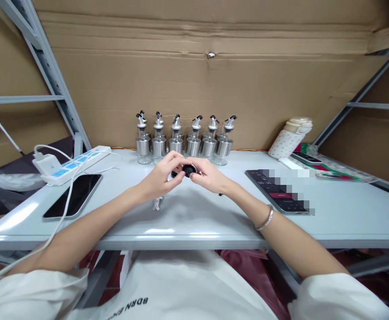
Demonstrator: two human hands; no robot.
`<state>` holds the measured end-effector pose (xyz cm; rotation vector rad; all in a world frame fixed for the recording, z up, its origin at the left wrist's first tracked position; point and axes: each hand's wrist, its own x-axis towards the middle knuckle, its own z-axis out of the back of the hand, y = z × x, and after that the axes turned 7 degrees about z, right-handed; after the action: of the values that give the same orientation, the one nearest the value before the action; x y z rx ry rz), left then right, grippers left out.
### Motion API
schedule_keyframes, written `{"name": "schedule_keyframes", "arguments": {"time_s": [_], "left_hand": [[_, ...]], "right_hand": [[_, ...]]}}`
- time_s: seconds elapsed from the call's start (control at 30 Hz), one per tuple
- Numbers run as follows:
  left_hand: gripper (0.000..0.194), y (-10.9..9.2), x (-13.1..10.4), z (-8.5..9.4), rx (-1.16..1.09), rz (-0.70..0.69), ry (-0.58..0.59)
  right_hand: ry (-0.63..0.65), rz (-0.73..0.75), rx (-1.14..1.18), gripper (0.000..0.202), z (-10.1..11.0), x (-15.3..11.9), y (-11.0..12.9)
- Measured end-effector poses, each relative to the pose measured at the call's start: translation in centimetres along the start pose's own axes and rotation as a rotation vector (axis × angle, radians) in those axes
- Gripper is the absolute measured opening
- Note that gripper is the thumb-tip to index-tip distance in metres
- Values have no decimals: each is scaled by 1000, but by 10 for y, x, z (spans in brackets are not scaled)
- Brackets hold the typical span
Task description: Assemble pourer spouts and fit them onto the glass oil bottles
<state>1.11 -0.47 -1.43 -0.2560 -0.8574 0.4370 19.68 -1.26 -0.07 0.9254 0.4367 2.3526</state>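
Note:
Both my hands meet above the middle of the table, fingers closed. Between the fingertips of my right hand is a black round stopper, its circular end facing me. The fingers of my left hand pinch in from the other side and touch it. A small black piece shows between my left thumb and fingers; whether it belongs to the stopper I cannot tell. Below my left hand lies a small silvery spout part. A tiny black bit shows beneath my right wrist.
Behind my hands stand several glass-and-steel oil bottles with pour spouts. Left are a power strip, a white cable and a phone. Right are another phone and a patterned drinking bottle. Cardboard walls the back.

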Motion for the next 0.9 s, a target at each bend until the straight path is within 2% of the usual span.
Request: {"name": "schedule_keyframes", "arguments": {"time_s": [0.2, 0.4, 0.9], "left_hand": [[18, -1, 1, 1, -37, 33, 32], [24, 1, 0, 1, -24, 50, 48], [23, 0, 0, 2, -24, 16, 61]], "right_hand": [[60, 22, 1, 29, 0, -1, 2], [83, 12, 3, 32, 1, -2, 1], [42, 92, -20, 16, -1, -1, -3]]}}
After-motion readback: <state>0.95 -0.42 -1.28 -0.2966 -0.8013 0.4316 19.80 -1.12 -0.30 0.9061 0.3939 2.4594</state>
